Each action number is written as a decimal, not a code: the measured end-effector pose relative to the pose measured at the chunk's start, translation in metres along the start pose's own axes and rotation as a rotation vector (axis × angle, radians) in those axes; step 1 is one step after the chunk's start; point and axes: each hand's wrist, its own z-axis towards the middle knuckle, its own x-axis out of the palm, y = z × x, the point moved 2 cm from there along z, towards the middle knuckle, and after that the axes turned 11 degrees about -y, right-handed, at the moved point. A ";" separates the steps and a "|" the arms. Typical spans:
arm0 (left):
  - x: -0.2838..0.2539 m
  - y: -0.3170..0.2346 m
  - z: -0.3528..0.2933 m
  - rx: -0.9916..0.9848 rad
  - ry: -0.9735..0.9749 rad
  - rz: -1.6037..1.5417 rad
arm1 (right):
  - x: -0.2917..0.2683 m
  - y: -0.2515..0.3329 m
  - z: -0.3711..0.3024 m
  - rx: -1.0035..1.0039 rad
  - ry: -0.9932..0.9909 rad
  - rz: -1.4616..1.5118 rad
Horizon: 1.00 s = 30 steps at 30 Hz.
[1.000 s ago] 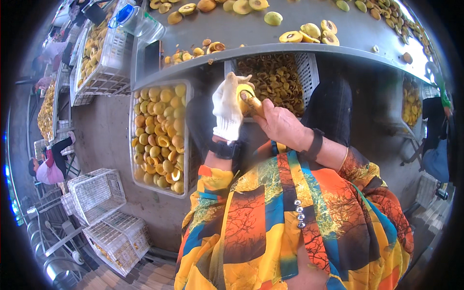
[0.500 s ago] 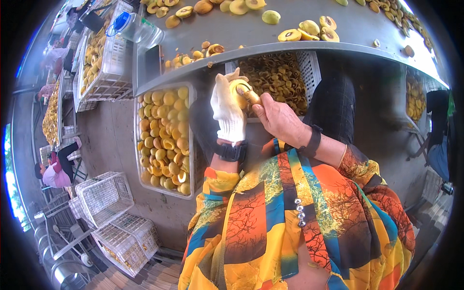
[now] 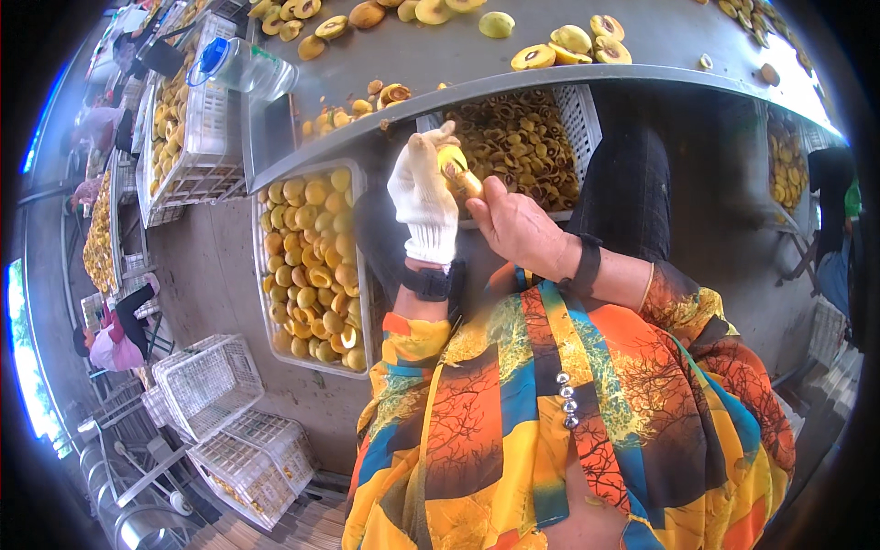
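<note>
My left hand (image 3: 423, 191), in a white knit glove, is closed around a yellow peach half (image 3: 451, 162) held up below the table edge. The fingers of my bare right hand (image 3: 527, 225) are closed on a short tan-handled tool (image 3: 468, 186). Its working end meets the cut side of the peach and is mostly hidden there. Behind and beneath both hands stands a white crate (image 3: 576, 119) full of brownish pit pieces and scraps. Left of my gloved hand, a white crate (image 3: 364, 275) holds many peach halves.
A metal table (image 3: 412, 57) runs across the front, bearing peach halves (image 3: 570, 44), scraps (image 3: 344, 117) and a blue-capped clear bottle (image 3: 246, 69). Stacked crates (image 3: 209, 379) stand at lower left. Other people (image 3: 124, 335) sit farther left. My dark-trousered knee (image 3: 628, 183) is right of the scrap crate.
Both hands have shifted slightly left with the peach half and tool. The peach's cut face is turned more to the side, and the tool tip shows less. The view has shifted a little.
</note>
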 end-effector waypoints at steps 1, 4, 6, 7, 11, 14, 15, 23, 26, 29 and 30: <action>-0.001 -0.002 -0.001 -0.005 0.006 0.039 | 0.000 -0.001 -0.001 0.002 0.016 -0.004; -0.010 0.000 0.011 -0.187 0.239 0.184 | -0.004 -0.009 0.000 -0.051 0.075 -0.025; -0.012 -0.005 0.018 -0.285 0.385 0.240 | -0.007 -0.013 0.007 -0.089 0.145 0.041; -0.013 -0.006 0.023 -0.373 0.429 0.268 | -0.008 -0.013 0.010 -0.106 0.183 0.073; -0.014 -0.013 0.020 -0.440 0.385 0.089 | -0.005 -0.010 0.015 0.046 0.244 0.145; -0.011 -0.013 0.006 -0.075 0.230 0.157 | -0.006 0.004 0.012 0.529 0.386 0.541; -0.013 -0.005 0.005 -0.060 0.147 0.157 | -0.005 0.006 0.011 0.561 0.419 0.597; -0.018 0.009 0.010 -0.695 0.123 -0.063 | 0.000 0.009 0.006 0.743 0.482 0.653; -0.017 0.010 0.015 -0.796 0.235 -0.134 | -0.004 0.017 0.005 0.760 0.497 0.655; -0.014 0.012 0.016 -0.765 0.256 -0.207 | -0.006 0.021 0.008 0.790 0.488 0.663; -0.013 0.012 0.017 -0.673 0.203 -0.139 | -0.005 0.021 0.009 0.804 0.481 0.665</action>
